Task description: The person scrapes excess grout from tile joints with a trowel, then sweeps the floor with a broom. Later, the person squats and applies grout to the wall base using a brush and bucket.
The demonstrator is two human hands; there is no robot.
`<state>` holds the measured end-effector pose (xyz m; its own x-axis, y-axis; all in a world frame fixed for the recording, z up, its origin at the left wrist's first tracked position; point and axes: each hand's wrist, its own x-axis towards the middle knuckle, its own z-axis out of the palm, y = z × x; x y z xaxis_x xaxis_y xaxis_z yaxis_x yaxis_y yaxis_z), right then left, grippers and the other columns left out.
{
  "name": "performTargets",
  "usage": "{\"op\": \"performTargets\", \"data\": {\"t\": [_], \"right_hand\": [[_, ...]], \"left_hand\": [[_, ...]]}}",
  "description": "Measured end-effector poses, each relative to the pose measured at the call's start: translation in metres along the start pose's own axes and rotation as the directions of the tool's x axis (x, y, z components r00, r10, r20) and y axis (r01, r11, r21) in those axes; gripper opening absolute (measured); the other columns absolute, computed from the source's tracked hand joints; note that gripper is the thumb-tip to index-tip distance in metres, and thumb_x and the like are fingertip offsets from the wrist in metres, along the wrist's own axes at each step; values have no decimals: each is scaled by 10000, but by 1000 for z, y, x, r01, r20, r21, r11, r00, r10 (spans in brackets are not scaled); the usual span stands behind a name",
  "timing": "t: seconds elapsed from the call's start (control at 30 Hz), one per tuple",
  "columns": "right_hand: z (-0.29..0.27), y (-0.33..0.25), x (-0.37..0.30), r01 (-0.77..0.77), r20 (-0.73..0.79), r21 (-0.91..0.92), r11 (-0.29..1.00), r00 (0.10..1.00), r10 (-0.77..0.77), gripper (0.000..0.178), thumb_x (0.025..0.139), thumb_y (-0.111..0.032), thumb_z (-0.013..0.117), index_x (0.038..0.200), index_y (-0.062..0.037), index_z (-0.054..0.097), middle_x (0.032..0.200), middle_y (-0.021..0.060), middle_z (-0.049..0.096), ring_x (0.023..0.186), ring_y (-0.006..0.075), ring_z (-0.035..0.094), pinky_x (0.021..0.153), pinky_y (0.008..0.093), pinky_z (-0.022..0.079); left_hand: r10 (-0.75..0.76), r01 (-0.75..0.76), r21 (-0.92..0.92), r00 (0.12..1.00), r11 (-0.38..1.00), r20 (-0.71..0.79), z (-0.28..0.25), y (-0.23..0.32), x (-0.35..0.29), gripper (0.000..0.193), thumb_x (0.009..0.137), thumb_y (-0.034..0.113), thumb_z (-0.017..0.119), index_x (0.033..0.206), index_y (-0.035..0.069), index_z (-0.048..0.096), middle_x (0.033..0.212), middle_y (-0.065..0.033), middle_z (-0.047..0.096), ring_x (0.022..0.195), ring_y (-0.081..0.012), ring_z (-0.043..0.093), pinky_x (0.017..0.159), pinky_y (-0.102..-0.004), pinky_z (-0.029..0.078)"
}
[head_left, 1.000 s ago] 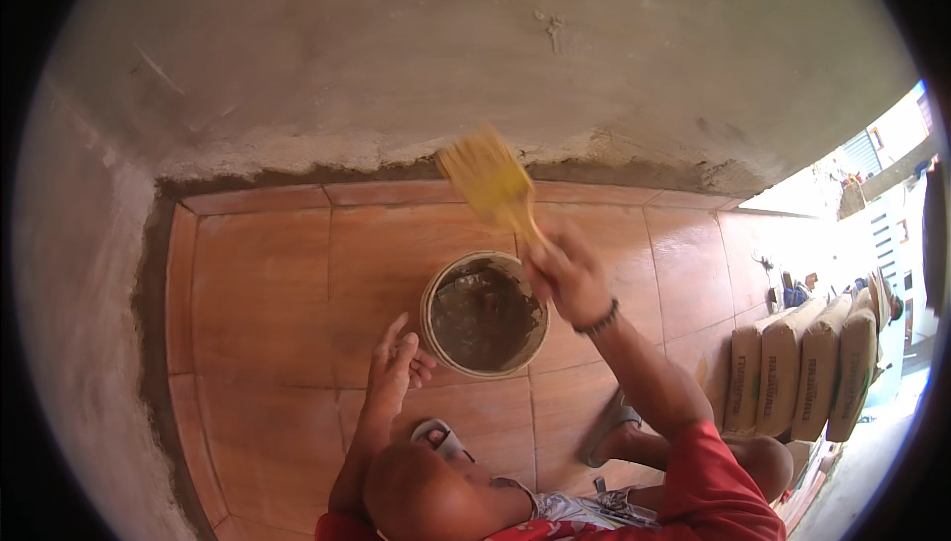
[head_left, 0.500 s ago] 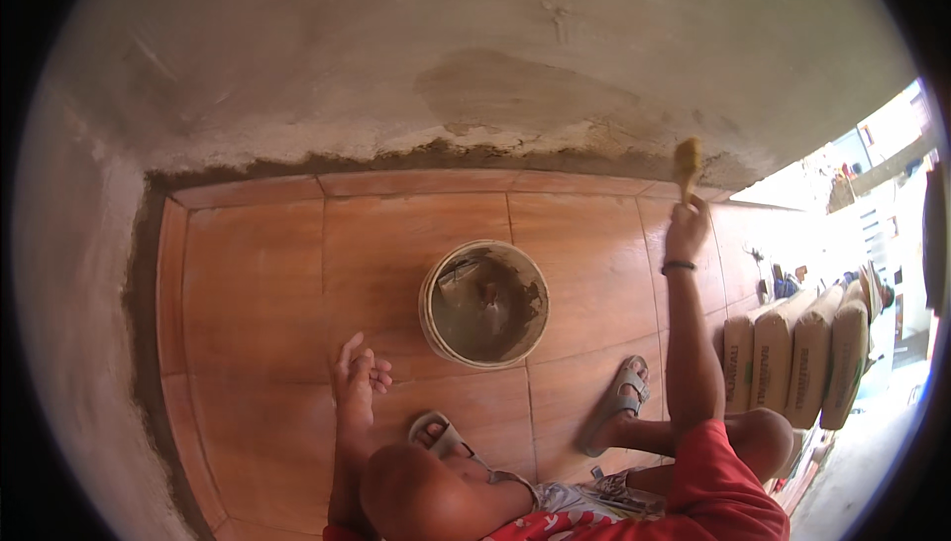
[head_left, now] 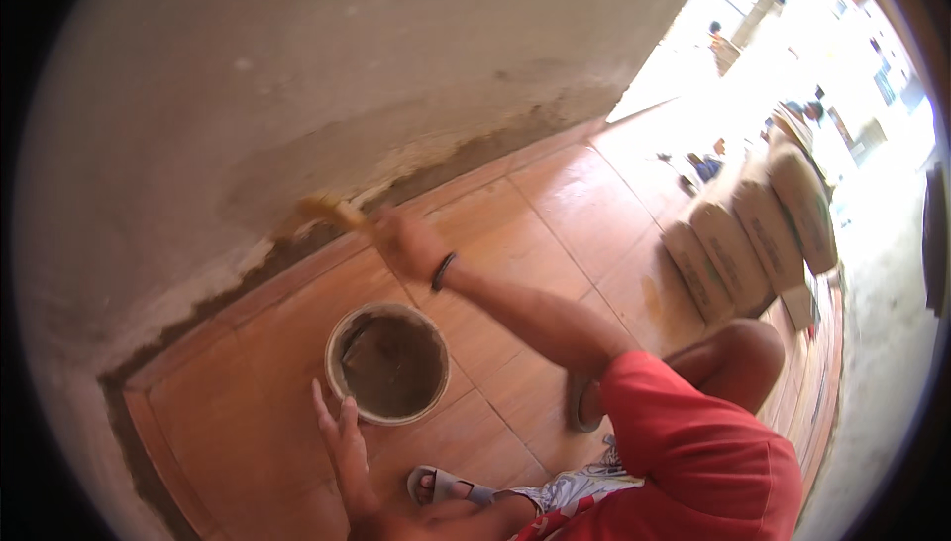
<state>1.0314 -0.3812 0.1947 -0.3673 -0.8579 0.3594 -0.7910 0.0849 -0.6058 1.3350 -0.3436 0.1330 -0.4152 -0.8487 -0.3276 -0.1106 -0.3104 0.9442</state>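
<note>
My right hand (head_left: pixel 408 244) is closed around the handle of a yellowish brush (head_left: pixel 330 211). The brush head is against or very close to the damp strip along the foot of the wall; motion blurs it. A round pail (head_left: pixel 334 382) with a pale rim stands on the floor below that hand, with greyish, murky liquid inside. Beside the pail's near left side is my left hand (head_left: pixel 344 437), fingers spread and holding nothing. Whether its fingertips touch the pail, I cannot tell.
A grey plastered wall (head_left: pixel 396 46) rises over the orange tile floor (head_left: pixel 258 402), with a dark rough band at its base. Several full paper sacks (head_left: pixel 738 244) stand in a row at the right. Past them lies a bright opening with a person (head_left: pixel 807 110) far off.
My right hand has swept the brush leftward along the wall base. My left hand has come nearer the pail. The whole view has turned, showing more of the sacks and the opening.
</note>
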Motion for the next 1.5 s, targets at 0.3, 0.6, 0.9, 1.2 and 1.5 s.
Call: {"op": "performTargets", "data": {"t": [0.3,0.6,0.9,1.2,1.5], "right_hand": [[-142,143,-25,-569,-704,19,822,576,415,167,826,-99,537,954,0,578,829,244,623,779,392,601,679,441,475],[-21,-26,-44,-171,130,30,985,978,166,264,795,-103,524,1046,-21,516,748,219,621,717,405,607,627,501,475],[-115,-116,-72,217,645,-169,961,762,-59,162,763,-146,553,671,-31,619,643,188,617,644,361,631,583,435,508],[38,-136,-118,527,927,-109,843,361,-106,164,756,-126,584,808,-32,708,847,168,686,858,300,671,689,376,552],[36,-146,-92,509,819,128,851,429,-380,206,811,-178,545,995,-118,614,722,142,647,684,326,645,594,437,519]], "left_hand": [[-213,212,19,976,977,44,11,11,3,615,883,253,536,1404,97,249,1173,-139,506,768,-222,618,408,-262,491],[-264,269,-67,962,961,75,16,5,10,572,813,122,499,1348,85,300,1066,-144,550,690,-239,615,374,-289,478],[-267,265,-174,964,948,13,11,-1,8,644,709,49,490,1330,83,324,1073,-147,550,674,-265,614,377,-311,483],[-301,252,-268,940,930,-163,-12,10,-46,774,685,47,493,1419,150,271,1251,-128,467,923,-263,568,551,-330,512],[-268,129,-373,898,919,-349,-76,-18,-61,647,721,29,490,1351,63,344,1116,-132,550,823,-224,617,453,-301,538]]}}
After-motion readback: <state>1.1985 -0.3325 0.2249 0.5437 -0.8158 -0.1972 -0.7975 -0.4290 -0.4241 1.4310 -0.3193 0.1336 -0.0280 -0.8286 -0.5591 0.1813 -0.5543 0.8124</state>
